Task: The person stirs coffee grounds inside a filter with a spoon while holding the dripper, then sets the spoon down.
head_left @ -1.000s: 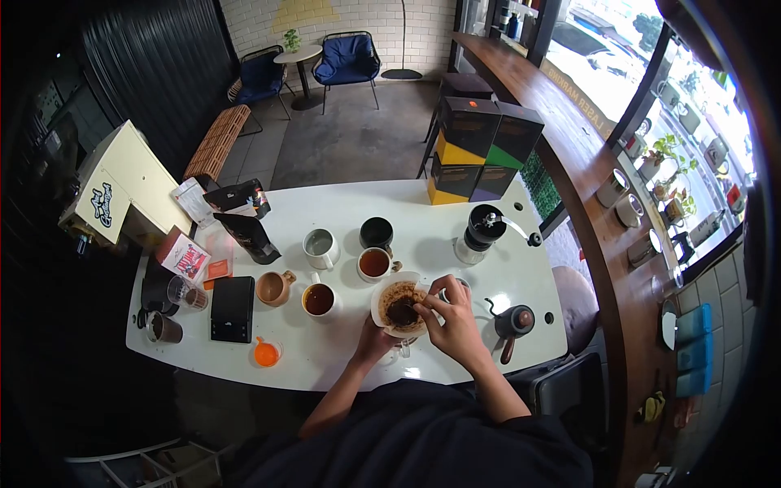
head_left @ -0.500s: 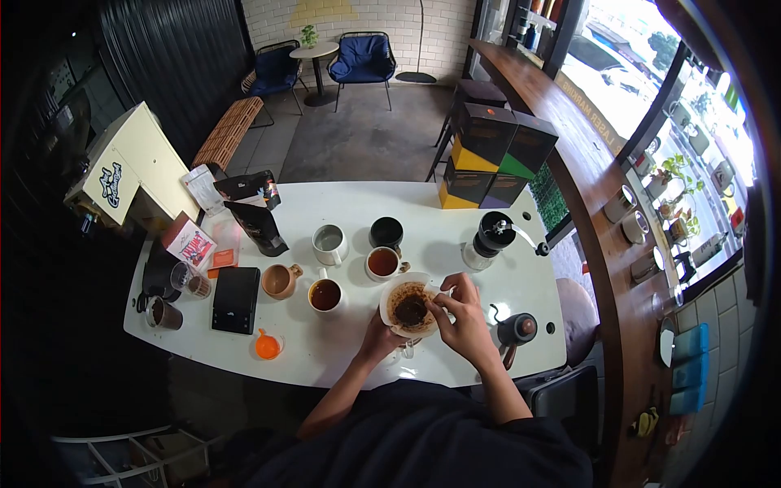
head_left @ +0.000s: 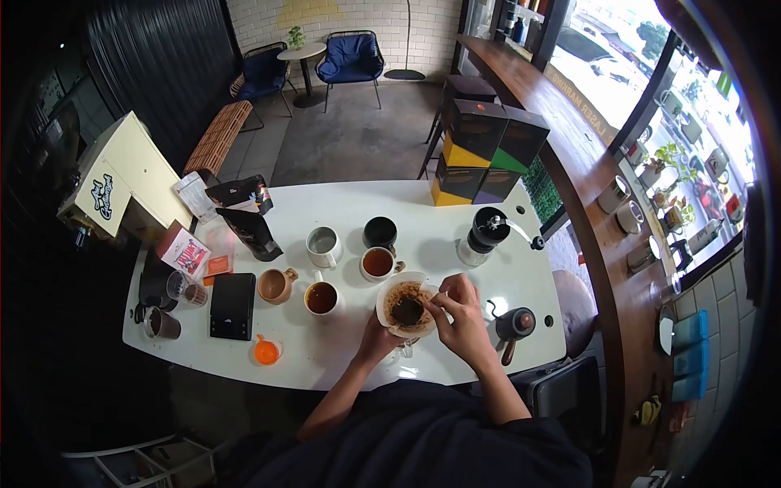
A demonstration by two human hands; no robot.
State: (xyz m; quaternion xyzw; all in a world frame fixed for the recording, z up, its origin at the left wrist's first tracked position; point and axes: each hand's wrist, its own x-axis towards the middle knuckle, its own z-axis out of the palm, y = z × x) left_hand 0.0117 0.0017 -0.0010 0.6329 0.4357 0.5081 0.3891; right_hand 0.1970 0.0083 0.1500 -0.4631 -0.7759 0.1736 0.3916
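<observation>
A white paper coffee filter (head_left: 392, 290) with wet dark coffee grounds (head_left: 407, 310) at its bottom sits at the front of the table. My left hand (head_left: 377, 342) is closed around the left side of the dripper under the filter, which mostly hides the dripper. A clear glass handle (head_left: 407, 350) shows below it. The fingers of my right hand (head_left: 464, 320) pinch the filter's right edge. Just behind are a white mug of reddish-brown drink (head_left: 377, 263) and, to the left, another white mug of dark drink (head_left: 321, 298).
Also on the white table (head_left: 317, 362) are a hand grinder (head_left: 486, 232), a gooseneck kettle (head_left: 515, 324), a black scale (head_left: 233, 306), a brown cup (head_left: 275, 286), an orange scoop (head_left: 266, 350), coffee bags (head_left: 248, 232) and stacked black boxes (head_left: 480, 154).
The camera view has turned slightly, so the table things sit a little further left in the picture. Both hands keep nearly the same hold on the dripper and filter.
</observation>
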